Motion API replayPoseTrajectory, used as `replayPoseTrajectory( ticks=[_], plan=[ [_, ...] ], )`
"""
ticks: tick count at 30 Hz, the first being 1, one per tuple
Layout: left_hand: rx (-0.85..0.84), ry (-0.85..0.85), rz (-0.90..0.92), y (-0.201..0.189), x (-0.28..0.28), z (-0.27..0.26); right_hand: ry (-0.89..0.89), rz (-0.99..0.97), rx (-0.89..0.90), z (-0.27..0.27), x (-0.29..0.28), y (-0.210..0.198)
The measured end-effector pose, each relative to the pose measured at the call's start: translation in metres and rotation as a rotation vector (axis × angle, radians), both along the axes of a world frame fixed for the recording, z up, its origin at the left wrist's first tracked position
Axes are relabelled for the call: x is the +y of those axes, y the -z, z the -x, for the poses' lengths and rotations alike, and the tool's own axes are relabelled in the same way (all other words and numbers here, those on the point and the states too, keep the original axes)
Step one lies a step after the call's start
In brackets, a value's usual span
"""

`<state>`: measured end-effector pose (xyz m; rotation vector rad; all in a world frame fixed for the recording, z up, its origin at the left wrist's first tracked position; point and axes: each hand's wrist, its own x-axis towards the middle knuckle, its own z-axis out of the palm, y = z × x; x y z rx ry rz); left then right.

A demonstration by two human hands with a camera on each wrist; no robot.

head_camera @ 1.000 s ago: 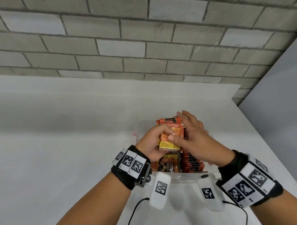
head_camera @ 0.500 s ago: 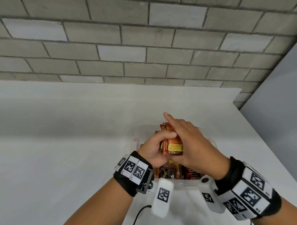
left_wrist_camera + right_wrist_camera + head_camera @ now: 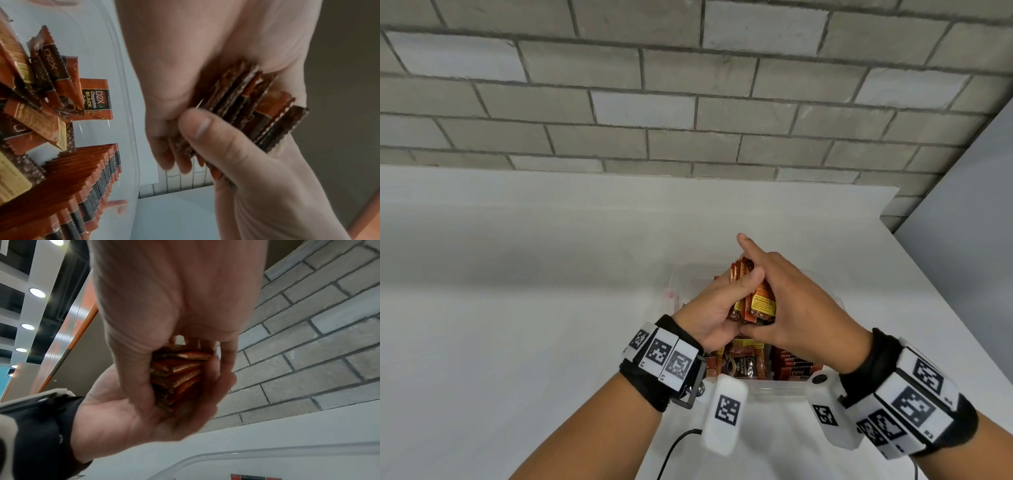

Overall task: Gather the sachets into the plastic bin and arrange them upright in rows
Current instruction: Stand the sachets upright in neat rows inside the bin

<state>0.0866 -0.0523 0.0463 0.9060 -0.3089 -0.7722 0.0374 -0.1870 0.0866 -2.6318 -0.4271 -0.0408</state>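
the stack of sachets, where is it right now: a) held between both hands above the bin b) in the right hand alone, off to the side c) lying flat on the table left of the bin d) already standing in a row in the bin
a: the head view shows the stack of sachets clasped between the left hand and the right hand, raised above the plastic bin.

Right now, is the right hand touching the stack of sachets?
Touching. The left wrist view shows the right hand pressed against the stack of sachets, which the left hand grips from the other side.
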Motion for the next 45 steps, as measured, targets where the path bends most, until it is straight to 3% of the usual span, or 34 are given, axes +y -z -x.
replayPoseTrajectory(
  ticks=[12, 18, 21, 24, 29, 34, 40, 45],
  plan=[
    [-0.021, -0.006, 0.001, 0.006, 0.006, -0.001, 0.010, 0.071, 0.056, -0.007, 0.014, 0.001],
    [-0.007, -0.032, -0.002, 0.009, 0.009, -0.005, 0.021, 0.035, 0.086, -0.012, 0.022, -0.001],
    [-0.005, -0.048, 0.006, 0.008, 0.020, -0.013, 0.021, -0.116, 0.200, -0.012, 0.020, -0.007],
    [-0.012, -0.156, -0.053, 0.004, 0.052, -0.027, 0.178, -0.378, 0.280, -0.009, 0.014, -0.020],
    [-0.020, -0.317, -0.264, 0.023, 0.127, -0.046, 0.643, -0.794, 0.528, -0.015, 0.006, -0.006],
    [0.030, -0.231, -0.508, 0.049, 0.140, -0.035, 0.778, -0.772, 0.786, -0.034, 0.019, 0.021],
    [0.045, -0.145, -0.536, 0.057, 0.134, -0.030, 0.878, -0.721, 0.837, -0.051, 0.040, 0.030],
    [0.036, -0.126, -0.521, 0.057, 0.134, -0.030, 0.855, -0.686, 0.880, -0.057, 0.050, 0.041]
  ],
)
